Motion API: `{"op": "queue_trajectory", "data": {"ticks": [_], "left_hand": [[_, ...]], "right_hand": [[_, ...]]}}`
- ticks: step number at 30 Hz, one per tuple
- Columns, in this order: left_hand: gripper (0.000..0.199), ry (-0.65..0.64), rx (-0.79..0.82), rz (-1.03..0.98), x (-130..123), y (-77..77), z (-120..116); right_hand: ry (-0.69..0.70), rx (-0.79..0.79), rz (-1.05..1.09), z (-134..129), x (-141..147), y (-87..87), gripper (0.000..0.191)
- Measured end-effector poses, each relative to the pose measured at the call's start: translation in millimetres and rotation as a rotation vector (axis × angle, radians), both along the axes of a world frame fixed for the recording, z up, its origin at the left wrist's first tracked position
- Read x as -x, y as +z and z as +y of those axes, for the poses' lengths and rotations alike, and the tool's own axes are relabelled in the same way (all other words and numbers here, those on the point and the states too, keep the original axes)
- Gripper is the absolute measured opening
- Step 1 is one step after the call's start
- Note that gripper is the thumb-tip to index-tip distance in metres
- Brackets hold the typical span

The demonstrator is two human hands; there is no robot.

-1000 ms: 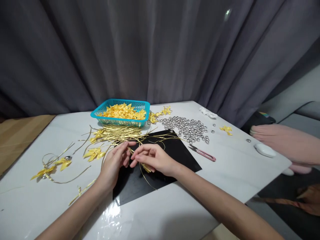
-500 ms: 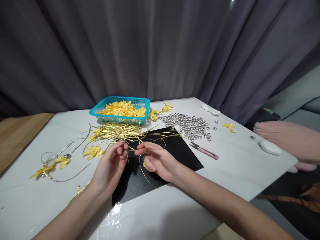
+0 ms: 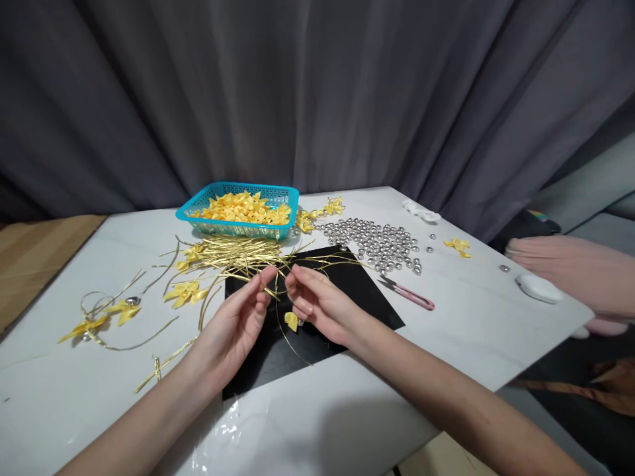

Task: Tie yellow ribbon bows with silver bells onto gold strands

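Thin gold cord (image 3: 278, 281) runs between my fingertips above a black sheet (image 3: 268, 357). My left hand (image 3: 243, 317) pinches it with thumb and forefinger. Close by on the right, my right hand (image 3: 320, 301) also has thumb and forefinger closed at the cord. A yellow bow (image 3: 291, 321) with a silvery bead lies on the sheet beneath my right hand, and a loose strand curves past it. Just beyond my hands lies a heap of gold cords (image 3: 238, 254). Yellow bows (image 3: 184, 293) with cord lie left of the heap.
Behind the cords stands a blue basket (image 3: 235, 231) of yellow bows. Silvery beads (image 3: 372, 241) are spread at the right, near pink-handled snips (image 3: 414, 298). A white mouse-like object (image 3: 539, 288) sits near the right edge. More corded bows (image 3: 124, 311) lie at the left.
My hands have come closer together and both have shifted, the left one to the right. The bow under my right hand shows more. The view has tilted slightly.
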State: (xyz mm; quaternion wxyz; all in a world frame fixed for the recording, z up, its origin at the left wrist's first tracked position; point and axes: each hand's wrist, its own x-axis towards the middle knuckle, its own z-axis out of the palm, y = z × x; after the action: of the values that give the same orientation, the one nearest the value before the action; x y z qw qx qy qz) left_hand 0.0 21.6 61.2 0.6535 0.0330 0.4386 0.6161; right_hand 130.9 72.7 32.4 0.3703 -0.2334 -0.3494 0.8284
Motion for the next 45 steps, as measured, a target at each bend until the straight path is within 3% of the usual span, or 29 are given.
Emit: {"op": "queue_trajectory", "data": {"ticks": [5, 10, 15, 23, 30, 35, 40, 45], "left_hand": [[0.029, -0.014, -0.034, -0.064, 1.3, -9.1, -0.7], [0.021, -0.154, -0.140, -0.006, 3.3, -15.9, -3.9], [0.017, -0.249, -0.226, 0.273, 11.1, -13.3, -2.4], [0.021, -0.416, -0.350, 0.714, 31.5, 4.5, 3.4], [0.021, -0.471, -0.356, 0.976, 34.3, 1.6, 2.3], [0.024, -0.557, -0.375, 1.009, 31.8, 0.6, 0.6], [0.024, -0.668, -0.370, 0.966, 30.5, 1.4, -2.6], [0.024, -0.637, -0.337, 0.929, 27.2, 0.9, -2.2]], "right_hand": [[0.046, -0.016, 0.026, 0.5, -2.9, 1.9, 0.017], [0.153, -0.041, 0.059, -1.0, -4.0, 4.1, 0.016], [0.120, -0.079, 0.035, -4.4, -3.8, 6.2, 0.019], [0.044, -0.119, -0.003, 0.1, -8.3, 10.4, 0.010], [-0.008, -0.406, -0.245, -5.4, -7.8, 12.4, 0.018], [-0.017, -0.468, -0.316, -6.9, -7.0, 10.7, 0.031], [0.034, -0.416, -0.265, -7.0, -5.9, 7.7, 0.029], [0.048, -0.366, -0.224, -8.6, -4.9, 7.2, 0.028]]}}
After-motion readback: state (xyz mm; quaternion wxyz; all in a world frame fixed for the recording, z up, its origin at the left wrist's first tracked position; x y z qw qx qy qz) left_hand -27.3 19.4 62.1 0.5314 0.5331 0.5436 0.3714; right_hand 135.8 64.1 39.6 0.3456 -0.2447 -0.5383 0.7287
